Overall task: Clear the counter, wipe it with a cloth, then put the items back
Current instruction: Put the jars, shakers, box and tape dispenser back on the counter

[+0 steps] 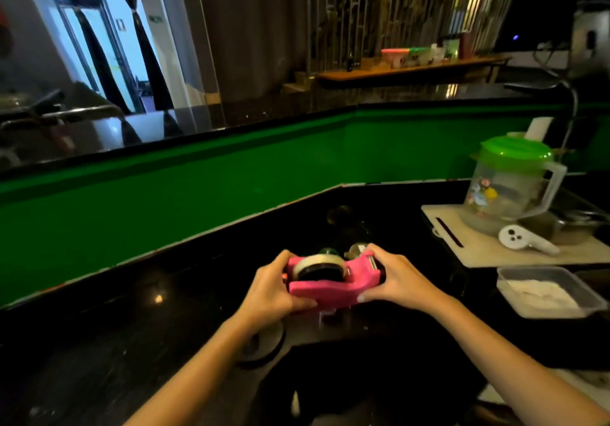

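1. Head view, centre: pink tape dispenser point(333, 285) held between both hands over the near part of the black tabletop point(165, 293). Roll of clear tape point(318, 264) seated in its left half, cutter end pointing right.
2. Left-hand grip point(274, 288) clamped on the dispenser's left end, with fingers curled over the far side and thumb pressed along the near lower edge.
3. Right-hand grip point(401, 280) clamped on the right end, with thumb laid on the near face and fingers wrapped over the top by the cutter.
4. Impossible to tell whether the base touches the tabletop or sits just above it. Only a faint reflection showing beneath.
5. Just behind the dispenser: dim bottle shapes point(343, 224), too dark to name.
6. To the right, well apart from the hands: pale cutting board point(488, 254) lying on the tabletop. Carrying a clear jug point(508, 188) with a green lid, upright, and a white-handled tool point(525, 240) lying just beside the jug's base.
7. Nearer than the board: clear plastic container point(548, 290) holding something white.
8. Behind the tabletop: green wall panel point(165, 201) rising to a dark glossy ledge point(297, 112).
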Tool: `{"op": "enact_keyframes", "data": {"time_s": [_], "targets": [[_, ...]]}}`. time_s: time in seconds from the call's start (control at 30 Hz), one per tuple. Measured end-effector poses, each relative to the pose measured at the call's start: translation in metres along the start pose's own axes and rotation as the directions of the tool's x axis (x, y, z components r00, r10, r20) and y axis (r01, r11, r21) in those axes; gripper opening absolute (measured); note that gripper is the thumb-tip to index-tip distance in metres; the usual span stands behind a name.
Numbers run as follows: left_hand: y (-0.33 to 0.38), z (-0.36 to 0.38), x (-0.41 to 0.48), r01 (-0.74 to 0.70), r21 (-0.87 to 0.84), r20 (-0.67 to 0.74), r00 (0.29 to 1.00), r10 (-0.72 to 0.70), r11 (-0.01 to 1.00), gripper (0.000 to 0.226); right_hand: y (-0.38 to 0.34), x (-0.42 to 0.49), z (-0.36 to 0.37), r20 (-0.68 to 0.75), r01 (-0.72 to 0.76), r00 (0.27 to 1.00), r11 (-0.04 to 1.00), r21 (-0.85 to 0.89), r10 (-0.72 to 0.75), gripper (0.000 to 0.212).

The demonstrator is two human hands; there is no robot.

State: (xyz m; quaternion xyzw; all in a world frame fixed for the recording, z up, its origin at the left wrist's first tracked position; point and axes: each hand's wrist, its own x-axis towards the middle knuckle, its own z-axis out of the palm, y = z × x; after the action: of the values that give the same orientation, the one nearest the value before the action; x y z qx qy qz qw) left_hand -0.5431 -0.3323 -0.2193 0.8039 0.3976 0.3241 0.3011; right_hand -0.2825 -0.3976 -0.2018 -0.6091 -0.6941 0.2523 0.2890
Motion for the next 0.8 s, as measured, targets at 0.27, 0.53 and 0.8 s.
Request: {"op": "enact_keyframes", "data": {"time_s": [0.27,0.53,0.8], "targets": [[0.062,-0.053,0.155,-0.165,0.097,-0.080,0.982,0.173,0.982,0.062,-0.019,0.112,-0.116,-0.172,0.225,0.954,0.966,-0.126,-0.244,0.058],[0.115,-0.062,0.340,-0.141,0.136,-0.200,0.965,0.167,0.981,0.085,0.006,0.231,-0.233,-0.401,0.283,0.855,0.944,-0.172,-0.329,0.059],[0.125,0.002,0.468,0.081,0.222,-0.455,0.890,0.030,0.972,0.057,0.023,0.335,-0.276,-0.655,0.032,0.745,0.988,-0.152,-0.125,0.066]]}}
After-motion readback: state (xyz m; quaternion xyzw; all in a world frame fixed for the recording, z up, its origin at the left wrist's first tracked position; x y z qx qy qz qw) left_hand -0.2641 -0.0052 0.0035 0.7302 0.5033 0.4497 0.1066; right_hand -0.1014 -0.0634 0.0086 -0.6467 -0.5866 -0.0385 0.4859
